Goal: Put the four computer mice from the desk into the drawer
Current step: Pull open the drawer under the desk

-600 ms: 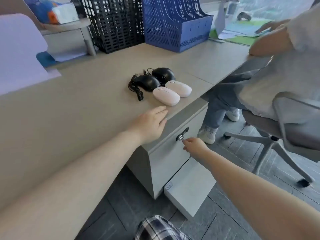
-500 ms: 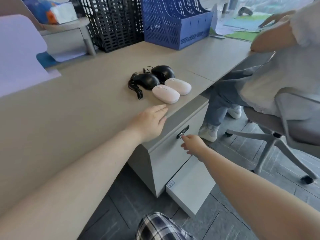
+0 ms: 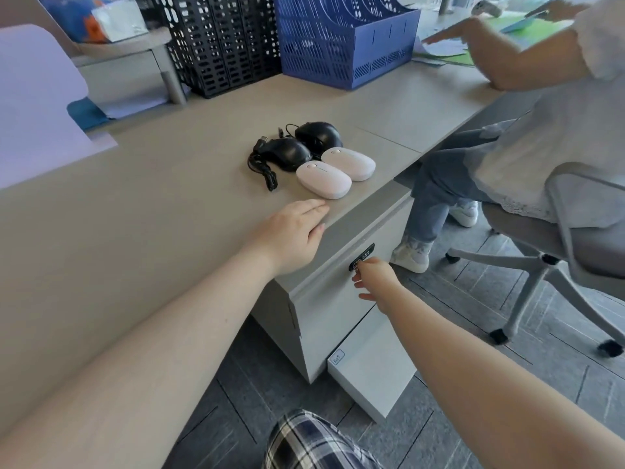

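Note:
Two white mice (image 3: 324,180) (image 3: 349,163) and two black corded mice (image 3: 287,153) (image 3: 318,134) lie grouped on the beige desk (image 3: 162,204) near its front edge. My left hand (image 3: 291,233) rests flat on the desk edge just short of the nearer white mouse, fingers together, holding nothing. My right hand (image 3: 373,279) is at the front of the grey drawer (image 3: 334,299) under the desk, fingertips touching the black lock handle (image 3: 361,261). The drawer looks closed; its inside is hidden.
A lower white drawer (image 3: 372,370) juts out near the floor. A black mesh crate (image 3: 220,42) and blue file rack (image 3: 345,38) stand at the desk's back. A seated person (image 3: 541,137) on a swivel chair (image 3: 558,258) is close on the right.
My right hand has moved up slightly onto the lock handle and its fingers have spread. My left hand has stayed on the desk edge.

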